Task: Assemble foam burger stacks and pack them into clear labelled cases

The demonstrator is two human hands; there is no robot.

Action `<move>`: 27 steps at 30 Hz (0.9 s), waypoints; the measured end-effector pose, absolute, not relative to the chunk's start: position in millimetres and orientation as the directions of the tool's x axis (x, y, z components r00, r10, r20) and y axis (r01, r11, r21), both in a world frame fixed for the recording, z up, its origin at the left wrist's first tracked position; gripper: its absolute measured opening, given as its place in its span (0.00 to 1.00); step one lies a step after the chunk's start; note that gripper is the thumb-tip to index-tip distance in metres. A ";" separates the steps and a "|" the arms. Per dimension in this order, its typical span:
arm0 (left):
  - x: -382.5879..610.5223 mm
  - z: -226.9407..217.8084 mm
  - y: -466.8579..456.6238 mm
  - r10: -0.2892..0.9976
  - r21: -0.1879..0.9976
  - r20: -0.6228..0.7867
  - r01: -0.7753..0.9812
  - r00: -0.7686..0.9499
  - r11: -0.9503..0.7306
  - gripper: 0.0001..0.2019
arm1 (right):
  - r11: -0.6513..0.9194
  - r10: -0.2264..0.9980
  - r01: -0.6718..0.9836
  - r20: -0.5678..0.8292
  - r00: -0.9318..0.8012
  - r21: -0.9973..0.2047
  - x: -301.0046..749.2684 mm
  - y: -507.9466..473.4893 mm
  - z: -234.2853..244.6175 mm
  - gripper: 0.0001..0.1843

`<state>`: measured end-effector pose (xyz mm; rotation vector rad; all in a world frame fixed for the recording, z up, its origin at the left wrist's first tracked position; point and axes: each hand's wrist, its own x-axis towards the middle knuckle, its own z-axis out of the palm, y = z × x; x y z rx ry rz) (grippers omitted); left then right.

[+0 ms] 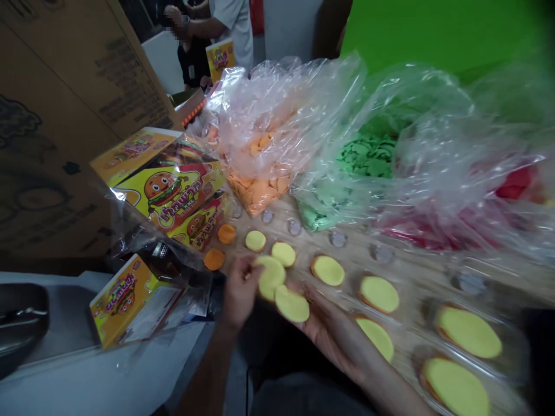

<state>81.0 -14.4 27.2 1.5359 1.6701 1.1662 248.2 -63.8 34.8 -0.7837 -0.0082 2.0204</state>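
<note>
Left hand [241, 292] curled, fingers pinched together, right hand [333, 335] open, palm upward

A co-worker [229, 23] stands beyond a cardboard carton [56, 144].

This looks like a small packing workshop, not a home. A large corrugated carton [56, 115] stands left of the long wooden surface [416, 254], and bulk plastic bags [277, 104] of orange, green and red discs [255, 193] lie along its far edge. Printed burger-themed retail boxes [169, 185] sit at its left end, and another person [229, 23] stands beyond it.
</note>
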 end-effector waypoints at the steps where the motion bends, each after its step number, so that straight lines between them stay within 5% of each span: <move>1: 67.7 28.2 3.7 0.954 0.875 0.166 0.484 -0.250 -0.025 0.08 | -0.545 0.775 -0.776 -0.545 -0.321 -0.318 248.0 -63.9 33.0 0.10; 8: 14.1 22.5 95.2 0.914 0.753 0.239 0.656 -0.327 0.038 0.09 | -0.526 0.759 -0.737 -0.626 -0.181 -0.424 258.4 -67.7 33.3 0.17; 16: 38.6 16.8 65.1 0.926 0.621 0.311 0.783 -0.213 -0.028 0.18 | -0.489 0.822 -0.732 -0.531 -0.206 -0.474 252.0 -68.7 38.3 0.10; 19: 51.6 23.8 28.0 0.988 0.724 0.145 0.686 -0.049 -0.072 0.18 | -0.407 0.886 -0.735 -0.432 -0.171 -0.543 241.2 -63.4 41.2 0.17; 23: 73.8 30.9 -27.3 0.942 0.918 -0.279 0.339 0.189 0.204 0.25 | -0.322 0.926 -0.706 -0.366 -0.096 -0.631 233.9 -58.3 42.6 0.22; 27: 86.0 26.7 -50.7 0.960 0.947 -0.262 0.214 0.094 0.238 0.20 | -0.255 0.965 -0.548 -0.243 -0.096 -0.797 234.9 -70.1 37.8 0.18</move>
